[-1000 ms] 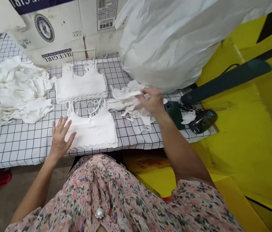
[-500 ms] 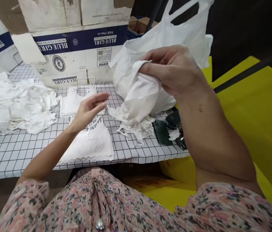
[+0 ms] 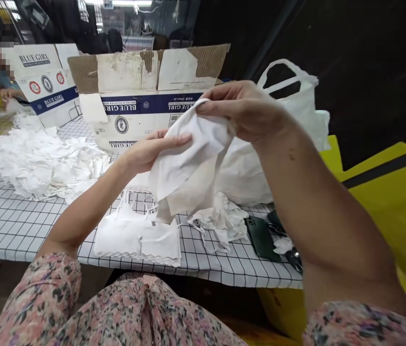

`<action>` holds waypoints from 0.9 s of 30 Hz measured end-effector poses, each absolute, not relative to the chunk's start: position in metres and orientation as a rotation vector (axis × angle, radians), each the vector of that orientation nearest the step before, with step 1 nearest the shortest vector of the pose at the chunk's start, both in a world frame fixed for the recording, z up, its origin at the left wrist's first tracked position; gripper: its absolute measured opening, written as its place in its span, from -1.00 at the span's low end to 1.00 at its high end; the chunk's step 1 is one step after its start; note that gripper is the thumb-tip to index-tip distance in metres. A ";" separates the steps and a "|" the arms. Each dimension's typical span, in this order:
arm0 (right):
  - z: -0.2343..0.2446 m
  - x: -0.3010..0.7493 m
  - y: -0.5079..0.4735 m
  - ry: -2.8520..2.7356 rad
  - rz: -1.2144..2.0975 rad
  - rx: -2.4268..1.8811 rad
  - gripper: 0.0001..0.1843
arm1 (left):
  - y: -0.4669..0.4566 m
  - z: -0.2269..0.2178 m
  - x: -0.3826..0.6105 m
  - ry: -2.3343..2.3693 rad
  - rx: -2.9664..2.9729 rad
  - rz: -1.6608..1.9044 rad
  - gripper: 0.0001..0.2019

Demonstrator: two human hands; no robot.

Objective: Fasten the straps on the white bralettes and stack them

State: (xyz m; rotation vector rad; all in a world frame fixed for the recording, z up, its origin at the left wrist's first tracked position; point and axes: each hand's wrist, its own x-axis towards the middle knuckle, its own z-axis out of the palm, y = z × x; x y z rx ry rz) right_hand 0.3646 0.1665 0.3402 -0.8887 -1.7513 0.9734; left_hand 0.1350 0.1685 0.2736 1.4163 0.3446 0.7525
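Observation:
My right hand (image 3: 246,110) pinches the top edge of a white cloth garment (image 3: 184,178), which hangs in folds above the table. My left hand (image 3: 155,151) lies with its fingers flat against the garment's upper left side, and I cannot tell whether it grips. Below them, a stack of folded white camisoles with scalloped hems (image 3: 138,240) sits on the grid-patterned tablecloth (image 3: 18,226). A tangle of white pieces with thin straps (image 3: 220,223) lies to its right. A large crumpled white pile (image 3: 40,161) spreads across the left of the table.
A torn Blue Girl cardboard box (image 3: 145,103) stands behind the table, with a white plastic bag (image 3: 278,163) to its right. A dark green phone (image 3: 261,238) lies at the right. A co-worker's hand (image 3: 6,94) shows far left, beside another box (image 3: 44,79).
My view has tilted up, showing more of the room. My left hand has come from the air onto the garment, and both hands now hold it higher and more spread.

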 end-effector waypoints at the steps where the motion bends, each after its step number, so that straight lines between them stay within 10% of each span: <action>1: 0.335 0.360 0.171 -1.730 0.886 -0.869 -0.36 | 0.167 0.278 0.134 0.353 1.381 0.808 -0.59; 5: 0.302 0.353 0.176 -1.547 0.649 -0.875 -0.36 | 0.164 0.290 0.131 0.410 1.274 1.005 -0.74; 9: 0.268 0.347 0.165 -1.612 1.182 -0.909 0.04 | 0.165 0.288 0.125 0.427 1.275 1.047 -0.65; 15: 0.246 0.318 0.154 -1.462 1.089 -0.829 -0.42 | 0.172 0.273 0.120 0.549 1.260 1.162 -0.67; 27: 0.253 0.313 0.139 -1.371 1.297 -0.712 -0.71 | 0.190 0.269 0.106 0.622 1.173 1.225 -0.74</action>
